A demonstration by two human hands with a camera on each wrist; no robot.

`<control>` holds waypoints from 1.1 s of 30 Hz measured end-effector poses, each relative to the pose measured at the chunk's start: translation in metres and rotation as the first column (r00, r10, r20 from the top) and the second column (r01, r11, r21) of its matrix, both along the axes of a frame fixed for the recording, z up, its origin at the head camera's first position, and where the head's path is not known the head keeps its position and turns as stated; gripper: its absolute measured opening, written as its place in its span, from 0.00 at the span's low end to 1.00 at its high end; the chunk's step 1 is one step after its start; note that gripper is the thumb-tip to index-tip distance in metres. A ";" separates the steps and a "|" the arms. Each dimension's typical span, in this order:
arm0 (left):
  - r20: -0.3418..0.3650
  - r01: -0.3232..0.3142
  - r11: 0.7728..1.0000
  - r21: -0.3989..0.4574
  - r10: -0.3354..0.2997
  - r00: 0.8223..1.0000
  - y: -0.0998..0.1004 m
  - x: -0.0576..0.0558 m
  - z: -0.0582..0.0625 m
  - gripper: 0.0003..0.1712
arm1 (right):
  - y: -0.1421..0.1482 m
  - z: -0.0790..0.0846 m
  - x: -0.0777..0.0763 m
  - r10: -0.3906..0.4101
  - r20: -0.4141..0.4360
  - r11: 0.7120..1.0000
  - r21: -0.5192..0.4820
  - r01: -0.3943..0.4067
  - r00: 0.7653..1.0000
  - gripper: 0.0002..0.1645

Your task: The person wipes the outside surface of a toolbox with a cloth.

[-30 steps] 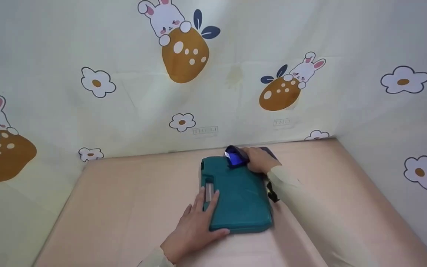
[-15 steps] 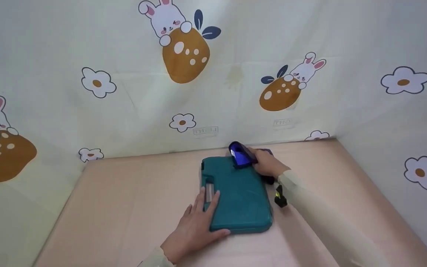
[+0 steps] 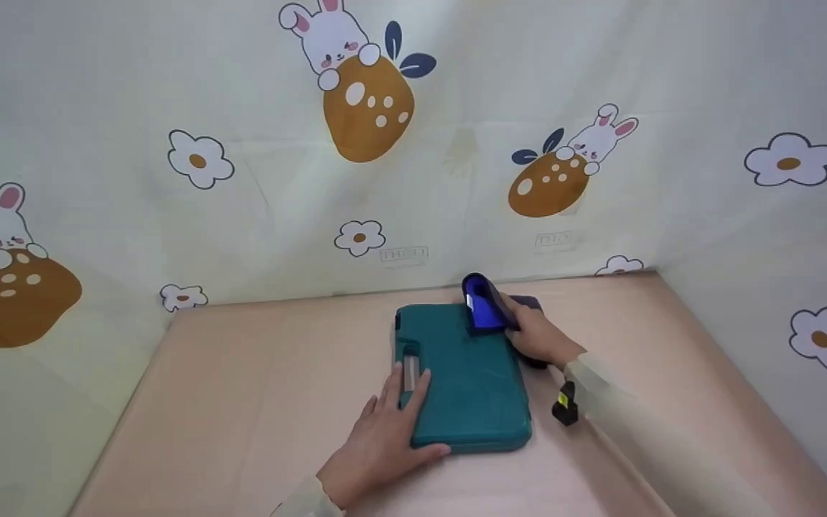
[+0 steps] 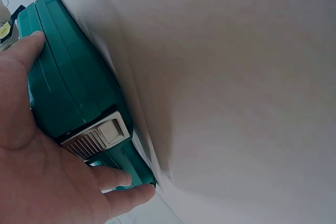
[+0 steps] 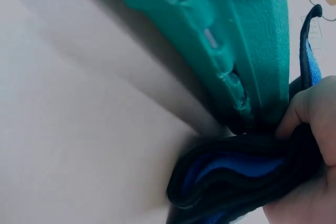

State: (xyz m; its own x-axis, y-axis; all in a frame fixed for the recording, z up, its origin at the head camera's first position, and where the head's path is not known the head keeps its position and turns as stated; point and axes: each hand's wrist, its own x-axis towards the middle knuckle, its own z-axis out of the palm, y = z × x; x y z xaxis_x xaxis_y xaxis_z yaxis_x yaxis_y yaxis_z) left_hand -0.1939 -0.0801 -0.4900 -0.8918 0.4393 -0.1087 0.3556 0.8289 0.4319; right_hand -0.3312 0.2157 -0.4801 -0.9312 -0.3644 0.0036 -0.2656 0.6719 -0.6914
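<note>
A green hard plastic case point(image 3: 464, 388) lies flat on the table, its carrying handle on the left side. My left hand point(image 3: 381, 445) rests on its near left corner, fingers spread and straight, thumb along the near edge. In the left wrist view a metal latch point(image 4: 100, 136) shows beside the palm. At the far right corner, my right hand point(image 3: 539, 337) grips a folded dark cloth point(image 3: 485, 307) with a blue inner face and black edging. In the right wrist view, the cloth lies folded near the case's hinge side point(image 5: 226, 77); the fingers behind it are partly hidden.
A peach-coloured cover lies over the table point(image 3: 263, 388). Behind and beside it hangs a pale curtain point(image 3: 263, 201) printed with rabbits and flowers. A black wrist device with a yellow mark point(image 3: 565, 406) hangs by the right sleeve.
My right hand has moved to the right and a little nearer, drawing the cloth across the case's far right corner. The left hand and the case stay where they were.
</note>
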 end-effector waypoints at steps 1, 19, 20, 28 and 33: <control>0.001 0.002 1.000 -0.003 -0.002 1.000 0.000 0.000 0.000 0.64 | 0.002 -0.001 0.001 0.000 -0.004 1.000 0.004 0.000 1.000 0.43; 0.030 -0.020 1.000 -0.020 0.021 0.999 0.004 -0.002 -0.002 0.65 | 0.014 -0.009 0.035 -0.008 -0.004 1.000 0.027 0.008 1.000 0.43; 0.030 -0.019 1.000 -0.019 0.020 0.999 0.004 -0.002 -0.003 0.65 | 0.015 -0.010 0.037 -0.007 -0.008 1.000 0.026 0.008 1.000 0.43; 0.018 -0.029 0.999 -0.024 0.029 0.999 0.004 -0.002 -0.002 0.65 | 0.017 -0.014 0.047 0.003 -0.049 1.000 0.022 -0.002 0.999 0.43; 0.015 -0.026 0.999 -0.024 0.026 1.000 0.002 -0.002 -0.002 0.65 | 0.018 -0.016 0.054 0.031 -0.068 0.999 0.020 -0.030 0.997 0.43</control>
